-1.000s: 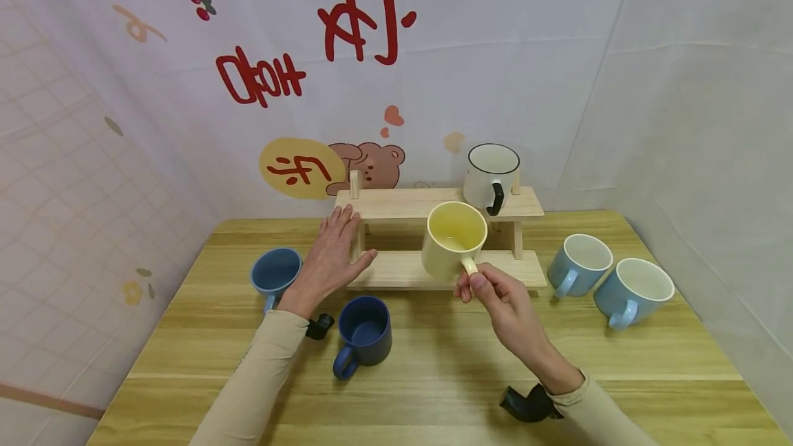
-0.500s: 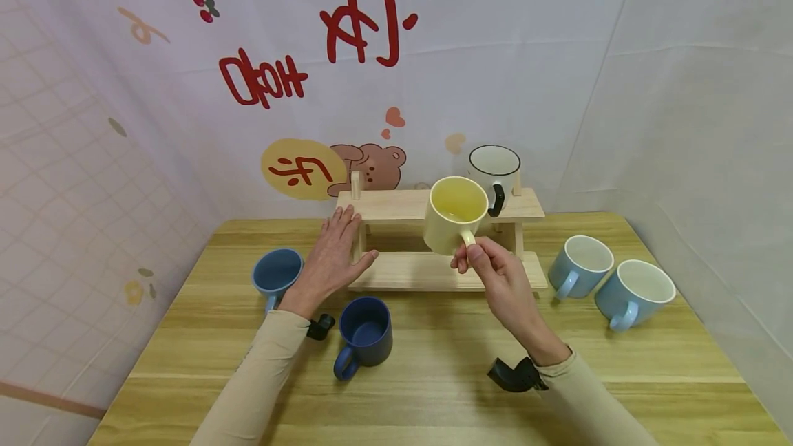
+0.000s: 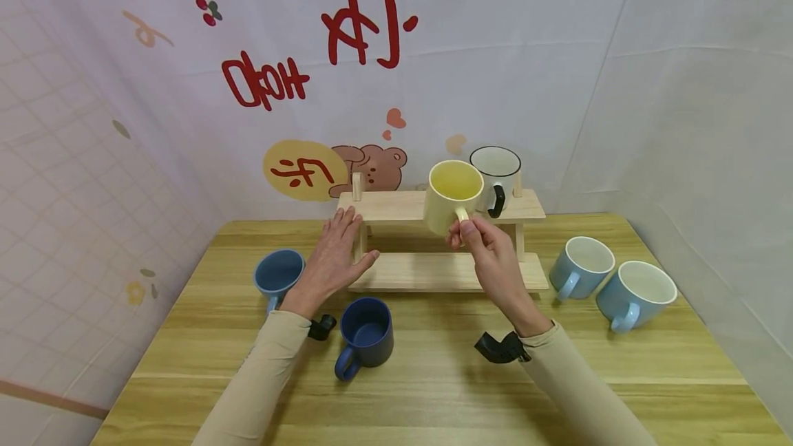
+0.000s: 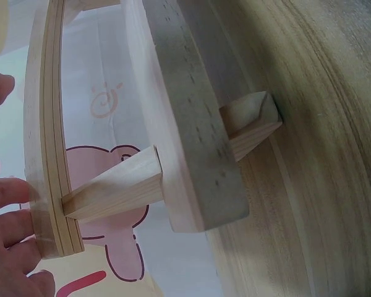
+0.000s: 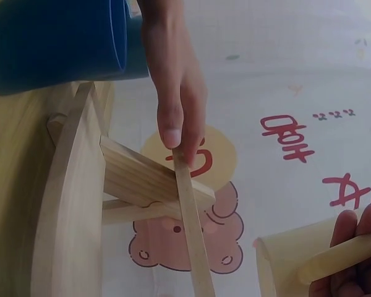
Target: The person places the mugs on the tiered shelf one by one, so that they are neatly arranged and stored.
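My right hand (image 3: 494, 260) pinches the handle of a pale yellow mug (image 3: 443, 210), held upright at the front of the upper shelf of a two-tier wooden rack (image 3: 396, 206). The right wrist view shows the same yellow mug (image 5: 284, 263) at its lower right corner. Whether its base touches the shelf I cannot tell. On the upper shelf's right end stands a white mug (image 3: 495, 162) with a black rim and handle, partly behind the yellow one. My left hand (image 3: 331, 260) rests with straight fingers on the rack's upper left end; the left wrist view shows its fingers (image 4: 12, 229) at the board.
A dark blue mug (image 3: 367, 332) stands on the table (image 3: 434, 391) before the rack. Another blue mug (image 3: 277, 271) is left of my left hand, partly hidden. Two light blue mugs (image 3: 581, 267) with white insides stand to the right. A patterned cloth hangs behind.
My right hand has raised the yellow mug and carried it away from me, from in front of the lower shelf to the upper shelf. The left hand stays on the rack.
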{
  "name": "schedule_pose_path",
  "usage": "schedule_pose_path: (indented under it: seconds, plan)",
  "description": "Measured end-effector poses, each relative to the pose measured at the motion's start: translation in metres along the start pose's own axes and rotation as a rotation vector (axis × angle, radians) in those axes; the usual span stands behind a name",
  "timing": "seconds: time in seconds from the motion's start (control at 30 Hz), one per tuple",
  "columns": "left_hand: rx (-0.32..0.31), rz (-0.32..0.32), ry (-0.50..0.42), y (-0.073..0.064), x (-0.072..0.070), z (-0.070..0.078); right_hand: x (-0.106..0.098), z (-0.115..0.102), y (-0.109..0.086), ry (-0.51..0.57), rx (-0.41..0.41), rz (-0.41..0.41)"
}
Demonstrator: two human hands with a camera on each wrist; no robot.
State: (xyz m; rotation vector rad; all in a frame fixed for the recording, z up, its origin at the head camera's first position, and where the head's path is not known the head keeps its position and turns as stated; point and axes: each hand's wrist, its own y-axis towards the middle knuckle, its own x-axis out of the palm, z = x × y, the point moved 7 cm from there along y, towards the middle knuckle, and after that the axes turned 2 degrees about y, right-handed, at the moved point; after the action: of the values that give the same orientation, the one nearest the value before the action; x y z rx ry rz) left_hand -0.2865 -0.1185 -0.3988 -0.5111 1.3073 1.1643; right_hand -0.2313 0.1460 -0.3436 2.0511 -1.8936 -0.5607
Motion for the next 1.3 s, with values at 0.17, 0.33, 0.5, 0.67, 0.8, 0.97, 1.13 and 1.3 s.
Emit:
schedule_pose_path:
  seconds: [0.17, 0.33, 0.5, 0.67, 0.8, 0.97, 1.13, 1.3]
  plan:
    - [-0.006, -0.006, -0.001, -0.001, 0.002, 0.000, 0.002, 0.006, 0.011, -0.022, 0.009, 0.017]
    - [-0.012, -0.013, -0.004, -0.003, 0.004, -0.001, 0.005, 0.011, 0.021, -0.016, 0.014, 0.029]
    - [-0.021, -0.015, -0.004, -0.002, 0.003, -0.002, 0.009, 0.017, 0.031, -0.019, 0.029, 0.034]
    - [-0.025, -0.023, -0.010, -0.001, 0.002, -0.002, 0.011, 0.024, 0.039, -0.030, 0.042, 0.036]
    - [-0.018, -0.021, -0.013, 0.000, 0.002, -0.001, 0.012, 0.029, 0.042, -0.023, 0.053, 0.041]
    - [-0.013, -0.012, -0.009, 0.001, 0.002, -0.001, 0.015, 0.023, 0.042, -0.030, 0.066, 0.055]
    - [-0.008, -0.003, -0.004, 0.000, 0.002, -0.001, 0.018, 0.011, 0.043, -0.052, 0.093, 0.059]
    - [-0.004, 0.007, -0.013, 0.000, 0.002, -0.002, 0.017, 0.034, 0.051, -0.044, 0.109, 0.070]
